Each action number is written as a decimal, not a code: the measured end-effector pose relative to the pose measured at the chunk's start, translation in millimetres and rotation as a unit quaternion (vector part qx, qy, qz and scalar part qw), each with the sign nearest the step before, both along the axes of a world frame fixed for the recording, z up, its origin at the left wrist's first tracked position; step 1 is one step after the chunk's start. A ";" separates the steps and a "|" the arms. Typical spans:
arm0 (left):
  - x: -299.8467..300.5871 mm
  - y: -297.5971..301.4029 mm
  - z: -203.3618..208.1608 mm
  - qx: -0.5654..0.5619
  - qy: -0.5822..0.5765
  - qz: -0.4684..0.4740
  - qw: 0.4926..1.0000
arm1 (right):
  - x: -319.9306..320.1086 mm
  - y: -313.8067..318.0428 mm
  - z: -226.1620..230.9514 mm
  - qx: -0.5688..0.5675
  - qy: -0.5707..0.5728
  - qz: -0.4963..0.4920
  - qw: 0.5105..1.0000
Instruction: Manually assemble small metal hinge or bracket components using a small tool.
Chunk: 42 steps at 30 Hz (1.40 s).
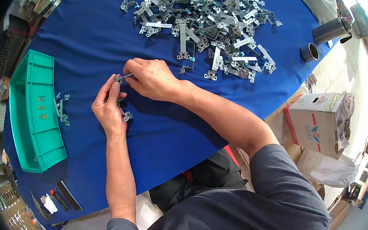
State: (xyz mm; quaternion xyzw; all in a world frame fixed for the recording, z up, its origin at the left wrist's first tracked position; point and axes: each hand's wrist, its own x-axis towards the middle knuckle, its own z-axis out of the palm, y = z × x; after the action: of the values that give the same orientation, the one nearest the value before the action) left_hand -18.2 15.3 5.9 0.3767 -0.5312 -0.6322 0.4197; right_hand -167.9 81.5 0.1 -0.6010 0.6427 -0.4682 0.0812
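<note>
My left hand [112,107] is closed around a small metal bracket [128,116]. One end of the bracket shows at the fingertips, and another part sticks out beside the palm. My right hand [154,79] pinches a thin, grey metal piece [128,76] whose tip meets the bracket's upper end. Most of that piece is hidden by the fingers, so its kind cannot be made out. Left of my hands, a few loose brackets [62,109] lie against a long green plastic bin [52,135]. Small brass-coloured parts [42,108] rest in it.
A large heap of metal brackets [211,23] covers the far part of the blue cloth [99,25]. A steel flask [329,31] and a cup [309,52] stand at the right edge. A cardboard box [311,121] is beyond it. Near left lies a dark flat bar [69,196].
</note>
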 end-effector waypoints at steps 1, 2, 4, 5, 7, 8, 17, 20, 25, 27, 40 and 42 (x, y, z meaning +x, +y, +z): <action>0.7 0.2 0.4 0.000 -0.001 0.000 1.000 | 0.4 -0.3 -0.5 0.014 0.005 0.008 1.000; -0.6 0.9 1.1 -0.004 -0.006 0.001 1.000 | -1.0 0.2 -0.1 0.029 0.012 0.014 0.999; -3.1 1.2 1.2 -0.007 -0.011 0.001 1.000 | -3.4 0.6 0.8 0.041 0.018 0.018 0.999; -2.7 0.4 0.5 -0.012 -0.010 0.002 1.000 | -3.2 0.2 0.3 0.053 0.022 0.025 0.998; -0.6 -1.5 -1.7 -0.017 -0.010 0.002 1.000 | -0.4 -0.7 -1.3 0.036 0.020 0.016 0.999; 2.0 -2.7 -3.6 -0.020 -0.015 -0.008 1.000 | 1.1 -0.9 -1.2 0.019 0.019 0.007 1.000; -1.4 0.7 -2.8 -0.029 -0.016 -0.010 0.999 | -2.0 -0.4 0.1 0.044 0.035 0.005 0.998; 0.5 -1.2 -1.7 -0.030 -0.017 -0.003 0.999 | 0.2 -2.6 -0.4 0.045 0.024 -0.003 0.999; 2.4 -4.5 -3.9 -0.025 -0.045 -0.004 0.999 | -0.9 -5.8 -5.8 0.003 0.080 -0.033 0.996; 3.8 -4.2 -1.4 -0.019 -0.049 0.004 0.999 | -0.8 -7.3 -3.9 0.008 0.090 -0.033 0.995; 3.1 -4.1 -5.4 0.009 0.047 -0.011 0.999 | -2.2 -2.5 2.4 -0.002 0.025 0.001 1.000; 2.3 -4.1 -5.8 0.014 0.047 -0.012 0.999 | -2.2 -2.8 2.4 -0.020 -0.009 -0.004 1.000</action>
State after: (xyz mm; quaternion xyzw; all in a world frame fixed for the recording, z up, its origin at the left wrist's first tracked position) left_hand -15.9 11.2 0.1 0.3460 -0.5063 -0.6615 0.4318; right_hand -170.1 78.7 2.4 -0.5955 0.6347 -0.4869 0.0733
